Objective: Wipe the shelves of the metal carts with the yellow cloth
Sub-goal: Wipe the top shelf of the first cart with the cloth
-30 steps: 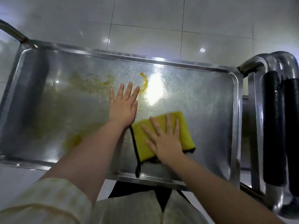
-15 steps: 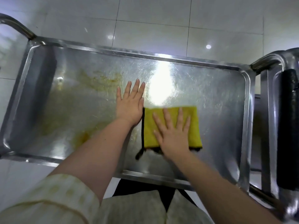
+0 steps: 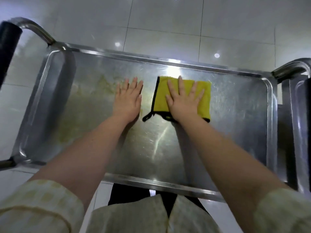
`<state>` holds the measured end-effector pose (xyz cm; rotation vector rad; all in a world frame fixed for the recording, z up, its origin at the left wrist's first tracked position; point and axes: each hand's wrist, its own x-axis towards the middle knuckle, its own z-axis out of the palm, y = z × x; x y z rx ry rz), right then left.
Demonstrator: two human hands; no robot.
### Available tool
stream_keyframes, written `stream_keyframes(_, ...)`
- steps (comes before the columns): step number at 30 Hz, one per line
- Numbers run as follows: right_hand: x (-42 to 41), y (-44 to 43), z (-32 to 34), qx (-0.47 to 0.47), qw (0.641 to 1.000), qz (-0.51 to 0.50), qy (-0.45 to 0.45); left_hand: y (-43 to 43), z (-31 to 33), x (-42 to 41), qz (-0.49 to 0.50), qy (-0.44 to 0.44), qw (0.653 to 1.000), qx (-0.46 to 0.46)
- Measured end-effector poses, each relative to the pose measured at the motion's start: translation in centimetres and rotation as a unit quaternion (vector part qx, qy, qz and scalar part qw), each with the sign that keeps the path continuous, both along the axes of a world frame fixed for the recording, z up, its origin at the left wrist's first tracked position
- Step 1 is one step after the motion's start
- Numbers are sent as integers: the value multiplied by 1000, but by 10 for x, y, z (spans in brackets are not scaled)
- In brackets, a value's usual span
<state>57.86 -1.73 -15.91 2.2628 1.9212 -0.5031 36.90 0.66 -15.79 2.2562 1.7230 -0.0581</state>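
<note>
Steel cart shelf (image 3: 235,125) is viewed from above: a rimmed tray standing on a glossy tiled floor (image 3: 168,22). Yellow cloth (image 3: 204,98), black-edged, is laid flat on the shelf, right of centre and close to the far rim. It is pressed down by the right hand (image 3: 183,101), palm flat, fingers (image 3: 180,86) straight and spread; nothing is gripped. The cloth's right strip is left uncovered. A black hanging loop (image 3: 146,118) sticks out at the near-left corner.

Left hand (image 3: 127,100) is laid flat on bare metal just beside the cloth's left edge, apart from it, with fingers straight.

Yellowish smear (image 3: 104,83) is seen left of that hand and trails toward the near-left corner. Its edges are blurred, so part of it may be reflection.

A tubular handle with a black grip (image 3: 8,39) rises at the shelf's left end. A second cart (image 3: 301,115) is parked at the right end; whether the two touch cannot be told. Pale checked sleeves (image 3: 42,204) are seen at both elbows.
</note>
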Motion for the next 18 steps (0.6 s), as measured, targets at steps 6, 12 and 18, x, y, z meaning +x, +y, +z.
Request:
stream_keyframes(6,-23,56,0,-5,995,-97,-20,14,-12,-43,-61,53,997,-20)
stream_keyframes(12,-77,-63,-2,-6,999,-36,-1,15,-17,-48,-68,40,997,-14)
stream_keyframes(18,-146,-206,1,-24,998,56,9,13,-18,-47,-69,43,997,0)
